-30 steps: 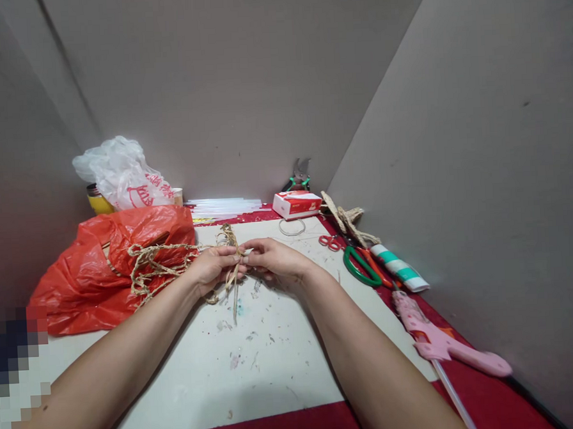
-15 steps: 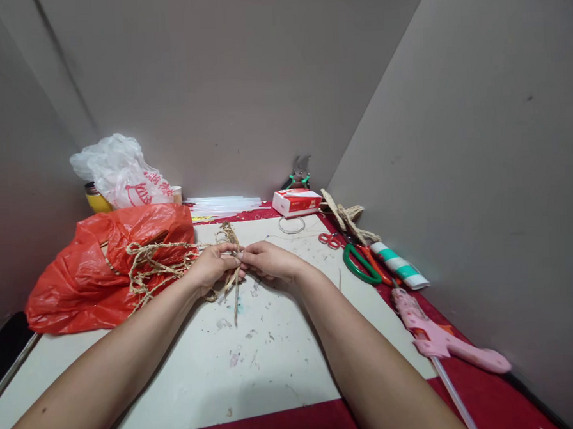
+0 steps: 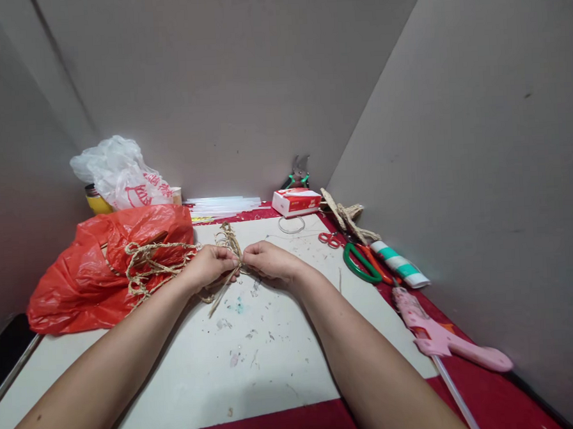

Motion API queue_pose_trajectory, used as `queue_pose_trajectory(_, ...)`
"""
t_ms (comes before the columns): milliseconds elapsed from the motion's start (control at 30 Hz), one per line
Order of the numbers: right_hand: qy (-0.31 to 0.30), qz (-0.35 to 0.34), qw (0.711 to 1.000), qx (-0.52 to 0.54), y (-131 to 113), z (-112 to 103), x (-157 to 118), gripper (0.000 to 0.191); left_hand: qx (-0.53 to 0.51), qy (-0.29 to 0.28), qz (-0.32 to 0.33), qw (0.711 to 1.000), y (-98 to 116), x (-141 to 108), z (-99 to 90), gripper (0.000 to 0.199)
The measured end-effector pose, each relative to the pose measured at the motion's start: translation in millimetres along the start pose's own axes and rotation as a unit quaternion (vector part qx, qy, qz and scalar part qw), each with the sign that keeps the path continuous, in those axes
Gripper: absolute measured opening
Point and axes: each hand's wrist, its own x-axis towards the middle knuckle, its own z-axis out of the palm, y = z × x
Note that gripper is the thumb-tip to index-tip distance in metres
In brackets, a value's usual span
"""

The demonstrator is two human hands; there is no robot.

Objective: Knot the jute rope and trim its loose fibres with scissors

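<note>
Both hands meet over the white board (image 3: 276,375), fingertips pinched close together. Dry straw-coloured fibre strands (image 3: 230,236) run between them, with loose ends sticking up behind and pointing down below. My left hand (image 3: 211,267) is closed on the strands. My right hand (image 3: 268,261) pinches the same strands from the other side; its fingertips partly hide the join. A braided straw cord (image 3: 147,250) trails left from near my left hand, over the red plastic bag (image 3: 73,277).
Glue sticks (image 3: 223,205), a red-and-white box (image 3: 296,202) and a wire ring (image 3: 291,224) lie at the back. Along the right are red-handled small scissors (image 3: 329,240), green-handled scissors (image 3: 361,263), a striped roll (image 3: 399,263) and a pink glue gun (image 3: 447,339). Grey walls surround the board.
My hands have drawn slightly apart at the fingertips. The loose lower strand ends have swung to the left. The things around have stayed in place.
</note>
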Motion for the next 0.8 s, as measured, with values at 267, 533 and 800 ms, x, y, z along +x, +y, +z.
queue_pose_trajectory(267,0.024,0.003,1.000,-0.012,-3,5,2,0.025,0.167,0.059,0.068,0.982,5,-4,-3.8,0.016)
queue_pose_trajectory(533,-0.032,0.023,0.994,0.097,-2,3,2,0.020,0.305,0.100,0.161,0.933,7,-19,16.6,0.019)
queue_pose_trajectory(800,-0.042,0.010,0.992,0.119,4,-3,2,0.026,0.376,0.129,0.208,0.894,-3,-34,34.8,0.023)
